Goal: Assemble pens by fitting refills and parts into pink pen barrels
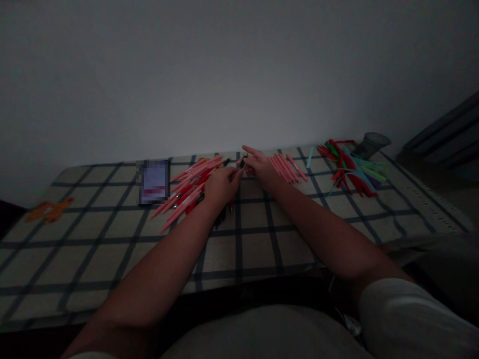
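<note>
Over the middle of the table, my left hand (pixel 223 184) and my right hand (pixel 260 167) meet at a small black pen-like piece (pixel 243 160). Thumb and fingers of the left are closed on its lower end. The right grips its upper part, with the index finger stretched out away from it. Its exact kind is too dark and small to make out. Beneath and left of my left hand lies a loose pile of pink pens (pixel 183 197), mixed with red and black ones. Just right of my right hand, several pink pens (pixel 286 168) lie side by side in a row.
A checked cloth covers the table (pixel 123 234). A tablet or phone with a lit, blurred screen (pixel 155 180) lies left of the pile. Farther left are orange bear shapes (pixel 50 210). At right are red and coloured strips (pixel 352 172) and a dark mesh cup (pixel 372 143). A wall stands behind.
</note>
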The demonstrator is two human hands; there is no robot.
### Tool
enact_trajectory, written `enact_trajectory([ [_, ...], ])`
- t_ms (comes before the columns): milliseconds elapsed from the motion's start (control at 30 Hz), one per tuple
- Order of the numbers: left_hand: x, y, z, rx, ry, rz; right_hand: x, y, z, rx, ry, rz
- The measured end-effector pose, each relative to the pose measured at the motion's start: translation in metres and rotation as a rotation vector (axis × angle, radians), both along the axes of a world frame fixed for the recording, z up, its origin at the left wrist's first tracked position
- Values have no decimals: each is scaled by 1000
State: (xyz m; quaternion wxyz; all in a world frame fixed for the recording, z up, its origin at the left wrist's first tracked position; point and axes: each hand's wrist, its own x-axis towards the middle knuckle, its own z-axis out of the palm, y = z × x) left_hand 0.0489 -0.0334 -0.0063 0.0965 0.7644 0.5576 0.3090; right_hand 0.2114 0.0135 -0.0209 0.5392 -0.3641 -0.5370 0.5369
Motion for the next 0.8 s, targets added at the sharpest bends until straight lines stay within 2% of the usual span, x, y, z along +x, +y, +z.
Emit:
enact_trajectory([
  [367, 0, -2, 2, -8, 17, 5, 1, 5, -8, 104, -53, 15],
  [633, 1, -3, 3, -9, 15, -16, -1, 7, -10, 97, -74, -46],
  [800, 0, -3, 3, -3, 6, -15, 1, 7, -10, 104, -97, -15],
])
